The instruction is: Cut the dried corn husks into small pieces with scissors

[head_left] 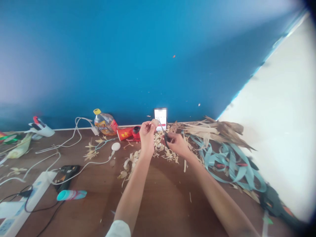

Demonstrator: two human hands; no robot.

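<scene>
Left hand [147,131] is raised over the far part of the table [158,200], its fingers pinched on a small pale husk piece [155,122] held up just in front of the blue wall [138,59]. Right hand [175,143] is closed around the handles of dark scissors [164,132], whose blades point up and left toward that piece; whether the blades already touch it is too small to tell. The step in hand looks like trimming the husk piece to shape, judging by the pale cuttings [148,154] scattered on the table under and near both hands. A next cut would call for steadying the piece between the blades and keeping the pinching fingertips out of their path.

As for containers, a plastic bottle [105,123] with a yellow cap lies tilted against the wall, left of the hands, and seems to hold a little liquid. A red paper cup [125,133] lies on its side just right of it, its contents not visible. A phone [160,118] stands against the wall behind the hands. Right of them lie a heap of dry husks [217,130] and loops of pale blue strap [229,161]. At the near left sit a power strip [29,194] with cables and a teal cylinder [71,195].
</scene>
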